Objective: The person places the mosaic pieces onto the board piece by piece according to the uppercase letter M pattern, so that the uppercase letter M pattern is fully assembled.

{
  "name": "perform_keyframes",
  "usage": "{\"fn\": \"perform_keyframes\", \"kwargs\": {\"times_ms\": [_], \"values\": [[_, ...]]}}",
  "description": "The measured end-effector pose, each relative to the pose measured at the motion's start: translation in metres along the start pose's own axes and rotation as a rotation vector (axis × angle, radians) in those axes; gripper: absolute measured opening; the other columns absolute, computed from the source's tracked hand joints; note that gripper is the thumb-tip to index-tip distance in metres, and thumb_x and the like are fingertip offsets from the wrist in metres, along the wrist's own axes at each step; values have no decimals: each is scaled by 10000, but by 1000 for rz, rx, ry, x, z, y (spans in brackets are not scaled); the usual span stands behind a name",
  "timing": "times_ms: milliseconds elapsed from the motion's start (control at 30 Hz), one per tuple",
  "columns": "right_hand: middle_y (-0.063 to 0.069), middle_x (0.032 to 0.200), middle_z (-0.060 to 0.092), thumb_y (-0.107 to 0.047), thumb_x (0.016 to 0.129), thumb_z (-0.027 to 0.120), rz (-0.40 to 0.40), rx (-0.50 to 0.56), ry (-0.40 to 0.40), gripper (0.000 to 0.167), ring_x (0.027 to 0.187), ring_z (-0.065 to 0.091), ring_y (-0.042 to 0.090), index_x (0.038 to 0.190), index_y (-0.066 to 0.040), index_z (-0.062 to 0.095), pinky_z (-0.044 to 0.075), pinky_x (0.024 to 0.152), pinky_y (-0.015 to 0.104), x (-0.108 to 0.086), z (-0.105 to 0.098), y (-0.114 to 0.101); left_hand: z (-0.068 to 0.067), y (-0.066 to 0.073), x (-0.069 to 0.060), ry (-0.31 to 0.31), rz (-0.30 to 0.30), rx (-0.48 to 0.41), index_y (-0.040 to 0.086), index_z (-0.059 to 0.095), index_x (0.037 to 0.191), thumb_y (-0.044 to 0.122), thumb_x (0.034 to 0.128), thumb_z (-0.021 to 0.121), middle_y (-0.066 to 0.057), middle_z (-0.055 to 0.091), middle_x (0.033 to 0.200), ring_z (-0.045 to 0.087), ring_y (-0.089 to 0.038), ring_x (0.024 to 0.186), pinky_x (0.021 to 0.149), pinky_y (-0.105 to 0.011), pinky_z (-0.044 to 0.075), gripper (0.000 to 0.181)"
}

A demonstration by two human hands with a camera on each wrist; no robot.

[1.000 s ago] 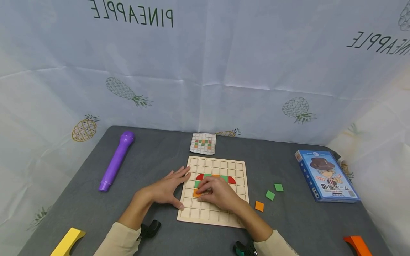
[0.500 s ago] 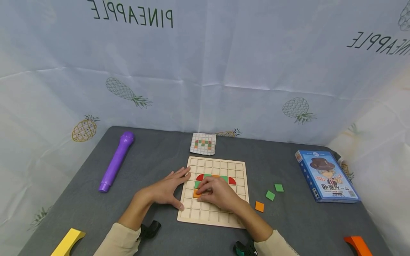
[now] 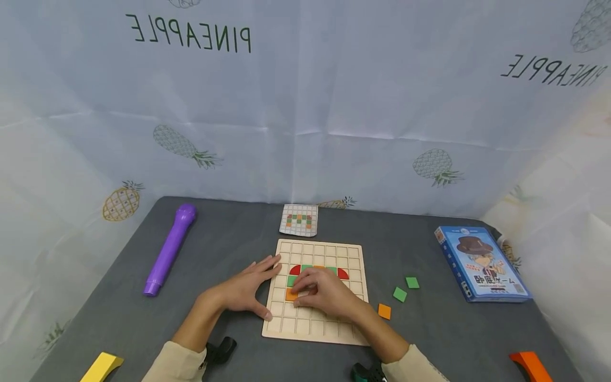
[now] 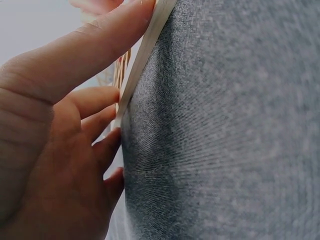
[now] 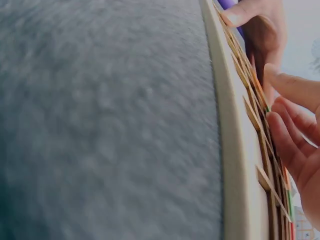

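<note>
A wooden grid board [image 3: 310,328] lies flat on the table. My left hand [image 3: 241,292] rests along its left edge, fingers spread and thumb near the lower corner; the left wrist view shows the thumb [image 4: 85,57] touching the rim. Over the grid, my right hand [image 3: 329,294] has its thumb and fingertips at an orange square tile [image 3: 289,296], apparently pinching it in its cell. A green tile [image 3: 291,281] sits just above. A row with red rounded pieces [image 3: 342,274] at both ends runs across the board, its middle partly hidden by the right hand.
A pattern card [image 3: 298,222] stands behind the board. Right of it lie a loose orange tile [image 3: 384,311] and two green tiles [image 3: 400,294]. Farther out are a blue game box [image 3: 482,265], a purple tube [image 3: 169,252], a yellow block [image 3: 102,367] and an orange block [image 3: 531,366].
The head view has tilted up slightly, so everything appears a little lower. Both hands keep nearly the same places on the board, and the tiles stay put.
</note>
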State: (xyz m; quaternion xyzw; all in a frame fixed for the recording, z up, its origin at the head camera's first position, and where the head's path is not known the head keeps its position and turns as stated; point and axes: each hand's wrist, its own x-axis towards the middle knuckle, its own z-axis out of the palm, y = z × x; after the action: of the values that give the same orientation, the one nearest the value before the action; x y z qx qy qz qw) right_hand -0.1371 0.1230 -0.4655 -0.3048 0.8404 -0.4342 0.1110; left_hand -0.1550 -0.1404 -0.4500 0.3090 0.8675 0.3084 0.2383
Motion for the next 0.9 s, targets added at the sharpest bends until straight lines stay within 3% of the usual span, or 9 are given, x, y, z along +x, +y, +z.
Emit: {"fn": "perform_keyframes", "kwargs": {"times_ms": [100, 333, 600, 900], "values": [[-15, 1087, 737, -183, 857, 826, -2, 37, 10, 217, 870, 691, 40, 1064, -122, 795, 589, 770, 186, -4, -5, -2, 2, -1, 1, 1, 6, -3, -24, 297, 1587, 376, 725, 915, -149, 112, 1736, 74, -424, 1607, 1264, -685, 71, 1134], [-12, 1080, 742, -204, 874, 809, -46, -25, 66, 229, 916, 721, 178, 1076, -98, 791, 606, 769, 205, -15, -29, -13, 4, -1, 2, -2, -2, -22, -11, 289, 1594, 362, 728, 916, -139, 112, 1738, 64, -415, 1611, 1268, -680, 57, 1133], [-22, 1061, 756, -166, 912, 767, -73, -115, 117, 155, 865, 648, 14, 1063, -154, 796, 586, 732, 225, -38, -63, -7, 6, -3, -1, -2, -1, -37, -20, 282, 1592, 351, 720, 920, -145, 101, 1738, 59, -418, 1610, 1266, -683, 52, 1143], [-28, 1082, 752, -205, 944, 733, 14, -186, 226, 149, 887, 643, 6, 1059, -142, 803, 599, 736, 225, -76, -95, 14, 4, -3, -1, 1, 10, -39, -24, 280, 1592, 352, 721, 920, -150, 100, 1737, 63, -424, 1608, 1263, -687, 50, 1145]]}}
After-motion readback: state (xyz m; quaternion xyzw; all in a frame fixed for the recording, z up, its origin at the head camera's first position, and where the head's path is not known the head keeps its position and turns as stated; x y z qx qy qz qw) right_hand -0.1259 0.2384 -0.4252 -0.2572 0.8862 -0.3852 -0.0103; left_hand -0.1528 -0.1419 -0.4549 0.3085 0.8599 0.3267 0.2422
